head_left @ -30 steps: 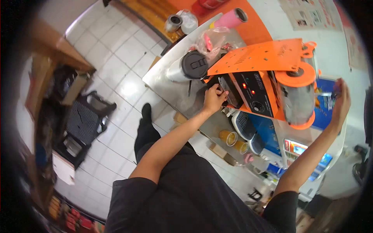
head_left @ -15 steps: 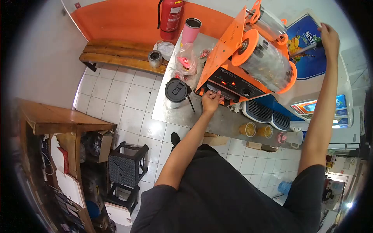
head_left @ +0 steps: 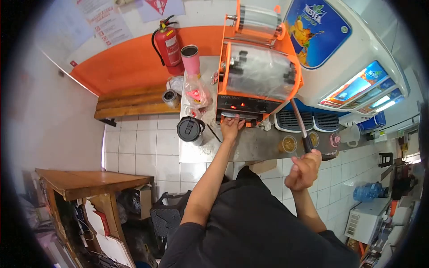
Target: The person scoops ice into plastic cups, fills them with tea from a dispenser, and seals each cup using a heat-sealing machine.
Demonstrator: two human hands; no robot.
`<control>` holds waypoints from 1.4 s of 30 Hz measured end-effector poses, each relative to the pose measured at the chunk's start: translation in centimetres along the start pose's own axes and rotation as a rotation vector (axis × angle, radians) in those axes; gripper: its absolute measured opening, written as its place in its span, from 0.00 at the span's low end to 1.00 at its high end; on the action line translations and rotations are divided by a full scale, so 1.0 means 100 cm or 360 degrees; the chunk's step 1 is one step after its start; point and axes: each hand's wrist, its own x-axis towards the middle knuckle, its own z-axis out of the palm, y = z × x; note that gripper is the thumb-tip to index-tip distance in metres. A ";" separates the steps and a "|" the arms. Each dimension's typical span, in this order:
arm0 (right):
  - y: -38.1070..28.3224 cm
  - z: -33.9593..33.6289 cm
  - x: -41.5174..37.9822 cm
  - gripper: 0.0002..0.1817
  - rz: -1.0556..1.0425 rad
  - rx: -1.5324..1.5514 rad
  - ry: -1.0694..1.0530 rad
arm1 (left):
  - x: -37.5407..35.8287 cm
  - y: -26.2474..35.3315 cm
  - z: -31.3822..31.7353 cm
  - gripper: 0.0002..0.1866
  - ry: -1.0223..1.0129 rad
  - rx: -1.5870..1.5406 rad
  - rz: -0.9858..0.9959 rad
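An orange sealing machine with a large roll of clear film and two red lights stands on the metal counter. My left hand is at the slot low on its front, fingers bent against the edge of the tray; whether they grip it is unclear. In my right hand is the black end of a lever, which slopes down from the machine's right side. Two cups of yellowish drink stand on the counter near that hand. Left of the machine is a tumbler with a black lid.
A pink tumbler and a plastic bag stand behind the lidded tumbler. The drink dispenser is at the right. A fire extinguisher, a wooden bench, a wooden cabinet and a black stool are further off.
My right hand has come down from high at the right to in front of the counter, swinging the lever down. My left hand stays at the machine's front. The view has shifted.
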 end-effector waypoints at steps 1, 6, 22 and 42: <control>-0.004 -0.001 -0.003 0.09 0.0114 -0.0023 -0.0172 | -0.005 0.005 0.002 0.11 -0.0051 -0.0019 0.0016; -0.006 0.010 0.010 0.11 0.0159 0.0021 -0.0004 | 0.010 0.001 -0.005 0.14 -0.0098 0.0149 -0.0091; 0.138 0.091 0.289 0.11 -0.0016 -0.0397 0.0069 | 0.013 0.007 -0.010 0.14 -0.0118 0.0153 -0.0194; 0.087 0.164 0.213 0.55 -0.0309 -0.0070 -0.1728 | -0.010 0.009 -0.010 0.16 -0.0108 0.0163 -0.0075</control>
